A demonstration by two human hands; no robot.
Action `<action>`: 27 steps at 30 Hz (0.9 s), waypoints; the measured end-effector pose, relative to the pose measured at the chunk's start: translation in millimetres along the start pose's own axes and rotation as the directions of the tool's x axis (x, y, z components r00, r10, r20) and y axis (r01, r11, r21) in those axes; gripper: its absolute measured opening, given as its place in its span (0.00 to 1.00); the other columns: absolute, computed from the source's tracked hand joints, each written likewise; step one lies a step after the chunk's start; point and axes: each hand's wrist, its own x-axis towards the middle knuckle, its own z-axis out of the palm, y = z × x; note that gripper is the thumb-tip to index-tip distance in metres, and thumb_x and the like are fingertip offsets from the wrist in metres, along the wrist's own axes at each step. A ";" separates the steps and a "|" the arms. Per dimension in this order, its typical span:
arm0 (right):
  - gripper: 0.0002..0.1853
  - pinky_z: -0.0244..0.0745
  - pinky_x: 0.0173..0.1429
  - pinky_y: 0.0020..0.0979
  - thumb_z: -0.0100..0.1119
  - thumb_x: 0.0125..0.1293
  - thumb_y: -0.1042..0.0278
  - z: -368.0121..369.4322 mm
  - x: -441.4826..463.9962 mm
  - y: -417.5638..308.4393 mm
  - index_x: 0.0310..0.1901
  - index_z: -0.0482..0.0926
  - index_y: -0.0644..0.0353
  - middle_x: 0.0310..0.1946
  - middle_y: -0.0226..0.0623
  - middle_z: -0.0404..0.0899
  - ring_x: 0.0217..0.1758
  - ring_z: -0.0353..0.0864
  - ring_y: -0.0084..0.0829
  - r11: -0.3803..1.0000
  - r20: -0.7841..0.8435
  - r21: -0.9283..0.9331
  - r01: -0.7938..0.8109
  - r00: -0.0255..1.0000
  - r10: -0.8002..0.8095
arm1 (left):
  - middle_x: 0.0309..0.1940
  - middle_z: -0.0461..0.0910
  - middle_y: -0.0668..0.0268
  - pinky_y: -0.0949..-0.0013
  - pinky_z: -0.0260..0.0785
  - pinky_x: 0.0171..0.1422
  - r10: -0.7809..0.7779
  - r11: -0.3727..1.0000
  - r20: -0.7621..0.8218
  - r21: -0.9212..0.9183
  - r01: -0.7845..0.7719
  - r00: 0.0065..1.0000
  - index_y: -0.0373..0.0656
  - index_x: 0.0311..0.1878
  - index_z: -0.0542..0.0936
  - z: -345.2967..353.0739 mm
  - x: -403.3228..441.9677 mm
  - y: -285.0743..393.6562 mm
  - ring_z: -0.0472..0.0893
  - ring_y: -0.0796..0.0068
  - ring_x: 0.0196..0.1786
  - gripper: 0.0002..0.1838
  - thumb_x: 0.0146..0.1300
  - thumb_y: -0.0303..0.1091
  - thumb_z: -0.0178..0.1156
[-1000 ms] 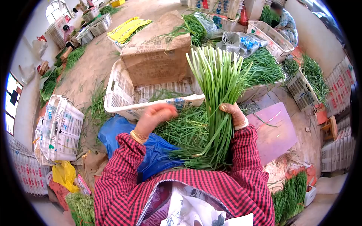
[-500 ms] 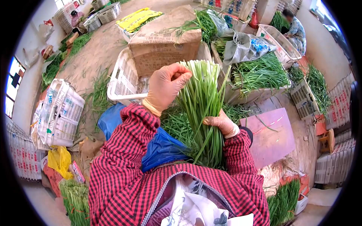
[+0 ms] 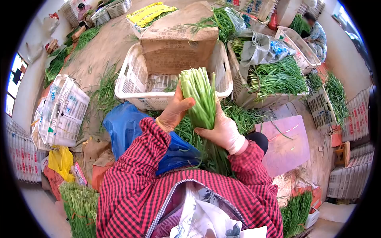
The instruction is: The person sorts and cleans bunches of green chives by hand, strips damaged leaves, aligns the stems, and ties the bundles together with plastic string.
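Both gloved hands are wrapped round one bundle of long green stalks (image 3: 200, 99), its pale cut ends pointing up and away from me. My left hand (image 3: 175, 112) presses on the bundle's left side near the upper part. From the right, my right hand (image 3: 223, 133) grips it lower down, thumb across the front. The leafy ends hang down towards my lap. Loose green leaves (image 3: 184, 129) lie beneath and beside the bundle, next to a blue plastic sheet (image 3: 127, 125).
Ahead is a white crate (image 3: 158, 95) with a cardboard flap (image 3: 178, 49). Right of it stands a box of greens (image 3: 278, 77), then a pink board (image 3: 283, 144). Stacked white crates (image 3: 65, 115) stand left. Another person (image 3: 316, 37) sits at the upper right.
My left hand has moved from the stalk tips down to the bundle's side. The bundle is now squeezed narrower between both hands, and my right hand has turned further round it.
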 end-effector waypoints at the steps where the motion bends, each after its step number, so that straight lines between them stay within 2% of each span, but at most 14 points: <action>1: 0.66 0.79 0.56 0.44 0.75 0.50 0.45 0.5 -1.1 -13.0 0.78 0.36 0.63 0.59 0.62 0.75 0.52 0.83 0.58 0.992 0.019 -0.109 -0.056 0.998 0.058 | 0.71 0.64 0.62 0.58 0.54 0.78 0.003 1.000 -0.005 -0.001 -0.003 1.000 0.50 0.79 0.50 -1.9 -0.4 1.3 0.64 0.65 0.74 0.59 0.51 0.45 0.79; 3: 0.67 0.79 0.57 0.44 0.75 0.50 0.41 2.8 -3.4 -26.2 0.77 0.39 0.68 0.58 0.60 0.76 0.54 0.82 0.57 0.975 -0.002 -0.207 -0.075 0.997 0.076 | 0.70 0.67 0.63 0.60 0.58 0.76 -0.021 0.996 -0.003 0.084 0.021 1.000 0.49 0.80 0.49 -5.5 0.4 3.3 0.67 0.65 0.72 0.58 0.53 0.42 0.79; 4: 0.67 0.79 0.57 0.44 0.75 0.50 0.41 4.2 -6.0 -26.9 0.77 0.39 0.68 0.58 0.60 0.76 0.54 0.82 0.57 0.975 0.001 -0.207 -0.076 0.997 0.078 | 0.67 0.70 0.62 0.59 0.63 0.74 0.095 0.993 -0.072 0.074 -0.089 0.993 0.49 0.79 0.52 -4.1 1.9 1.3 0.71 0.65 0.69 0.52 0.56 0.38 0.76; 6: 0.61 0.78 0.57 0.43 0.74 0.53 0.41 6.4 -11.0 -27.0 0.74 0.47 0.73 0.58 0.59 0.76 0.56 0.81 0.56 0.935 -0.044 -0.301 0.189 0.976 -0.212 | 0.68 0.70 0.59 0.57 0.67 0.73 0.091 0.996 -0.124 0.009 -0.090 0.988 0.48 0.78 0.54 -1.1 1.6 11.1 0.71 0.63 0.69 0.49 0.59 0.38 0.74; 7: 0.61 0.78 0.57 0.43 0.74 0.53 0.41 4.6 -10.5 -25.7 0.74 0.47 0.73 0.58 0.59 0.76 0.56 0.81 0.56 0.935 -0.038 -0.301 0.191 0.977 -0.211 | 0.69 0.69 0.56 0.55 0.70 0.71 0.086 0.994 -0.174 -0.055 -0.097 0.981 0.47 0.77 0.56 0.0 2.7 16.0 0.72 0.61 0.69 0.45 0.61 0.38 0.72; 9: 0.53 0.77 0.59 0.43 0.68 0.59 0.37 -2.8 -3.9 -24.9 0.70 0.57 0.76 0.59 0.62 0.72 0.59 0.78 0.57 0.914 -0.108 -0.116 0.388 0.910 -0.400 | 0.69 0.69 0.53 0.52 0.71 0.71 0.105 0.982 -0.116 -0.144 -0.121 0.988 0.46 0.77 0.57 -10.3 6.7 11.6 0.72 0.58 0.69 0.43 0.63 0.38 0.70; 10: 0.44 0.77 0.56 0.45 0.62 0.66 0.40 -7.6 -3.1 -32.3 0.66 0.63 0.75 0.56 0.62 0.75 0.55 0.80 0.59 0.954 -0.139 0.015 0.299 0.946 -0.294 | 0.70 0.68 0.52 0.52 0.71 0.71 0.109 0.981 -0.097 -0.152 -0.123 0.989 0.46 0.77 0.56 -7.3 5.9 11.6 0.72 0.57 0.69 0.44 0.63 0.40 0.70; 14: 0.21 0.77 0.35 0.51 0.55 0.73 0.54 5.0 18.9 -34.5 0.54 0.74 0.66 0.30 0.54 0.81 0.32 0.83 0.56 0.957 -0.288 -0.051 0.285 0.913 -0.288 | 0.71 0.66 0.48 0.51 0.68 0.73 0.103 0.989 0.019 -0.108 -0.100 0.995 0.46 0.78 0.53 3.0 4.4 15.0 0.72 0.55 0.70 0.50 0.60 0.45 0.73; 18: 0.17 0.77 0.33 0.48 0.58 0.70 0.63 8.8 18.2 -44.3 0.52 0.77 0.67 0.28 0.54 0.81 0.30 0.82 0.55 0.911 -0.221 -0.300 0.284 0.908 -0.356 | 0.66 0.71 0.48 0.56 0.70 0.71 -0.027 1.000 0.021 -0.015 0.027 0.999 0.44 0.78 0.54 2.2 7.3 26.7 0.75 0.57 0.66 0.48 0.60 0.40 0.71; 19: 0.23 0.77 0.33 0.49 0.59 0.69 0.62 11.6 18.1 -44.6 0.58 0.73 0.70 0.29 0.54 0.81 0.29 0.82 0.55 0.901 -0.161 -0.341 0.269 0.927 -0.338 | 0.64 0.75 0.48 0.58 0.71 0.69 -0.090 0.995 0.019 0.042 0.089 0.996 0.42 0.77 0.55 1.1 8.1 31.1 0.77 0.59 0.64 0.46 0.60 0.37 0.70; 20: 0.26 0.77 0.35 0.49 0.59 0.69 0.61 12.4 17.3 -45.6 0.63 0.69 0.69 0.32 0.56 0.81 0.31 0.82 0.56 0.912 -0.127 -0.307 0.272 0.938 -0.322 | 0.50 0.83 0.53 0.64 0.77 0.58 -0.125 0.983 -0.069 0.129 0.133 0.990 0.38 0.72 0.64 0.7 8.8 33.8 0.84 0.66 0.51 0.39 0.59 0.33 0.69; 21: 0.30 0.78 0.37 0.50 0.60 0.68 0.61 12.3 16.2 -45.9 0.67 0.65 0.68 0.35 0.58 0.82 0.33 0.83 0.58 0.922 -0.094 -0.275 0.272 0.947 -0.307 | 0.50 0.83 0.53 0.64 0.77 0.58 -0.136 0.981 -0.075 0.125 0.145 0.988 0.38 0.72 0.64 -2.0 9.1 34.7 0.84 0.66 0.51 0.39 0.59 0.33 0.69; 24: 0.37 0.77 0.55 0.48 0.59 0.66 0.59 15.8 21.5 -20.9 0.73 0.57 0.61 0.54 0.59 0.77 0.52 0.80 0.58 0.941 -0.015 -0.028 0.336 0.942 -0.336 | 0.32 0.83 0.61 0.71 0.81 0.39 0.040 0.986 -0.172 0.168 -0.011 0.984 0.35 0.61 0.73 -1.6 12.0 40.2 0.84 0.73 0.32 0.28 0.58 0.33 0.69; 27: 0.42 0.70 0.68 0.40 0.63 0.63 0.59 22.0 16.6 13.3 0.76 0.54 0.60 0.63 0.57 0.73 0.65 0.76 0.50 0.926 0.136 0.253 0.281 0.937 -0.322 | 0.31 0.81 0.63 0.70 0.81 0.36 0.187 0.971 -0.255 0.192 -0.139 0.949 0.36 0.62 0.70 -11.2 14.1 76.6 0.83 0.74 0.32 0.31 0.58 0.35 0.69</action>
